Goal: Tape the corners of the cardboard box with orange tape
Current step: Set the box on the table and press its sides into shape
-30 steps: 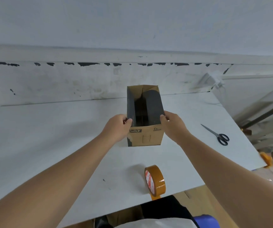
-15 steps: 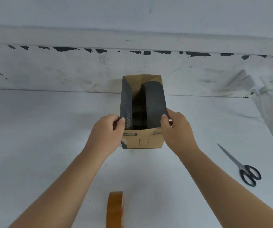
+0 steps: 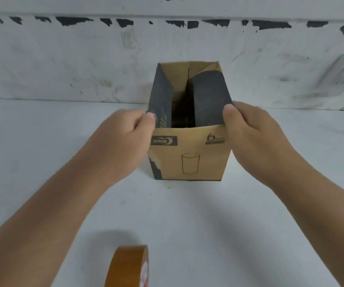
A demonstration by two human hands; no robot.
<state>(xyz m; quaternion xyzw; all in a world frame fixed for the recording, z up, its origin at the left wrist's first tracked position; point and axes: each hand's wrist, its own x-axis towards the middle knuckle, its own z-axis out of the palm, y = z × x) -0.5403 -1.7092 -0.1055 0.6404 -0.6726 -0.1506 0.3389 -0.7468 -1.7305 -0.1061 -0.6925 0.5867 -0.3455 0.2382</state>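
Note:
A brown cardboard box [image 3: 189,158] stands upright in the middle of the white table, its top open and its two dark side flaps raised. A glass outline is printed on its near face. My left hand [image 3: 121,141] pinches the top left corner of the box at the left flap. My right hand [image 3: 254,137] grips the top right corner at the right flap. A roll of orange tape [image 3: 128,266] stands on edge at the near edge of the view, between my forearms and apart from the box.
The white table [image 3: 187,220] runs back to a scuffed white wall [image 3: 84,59] with black marks along its top, just behind the box.
The view has closed in on the box and turned left, so the scissors at the right have left the frame. Both hands keep their hold on the box's top corners.

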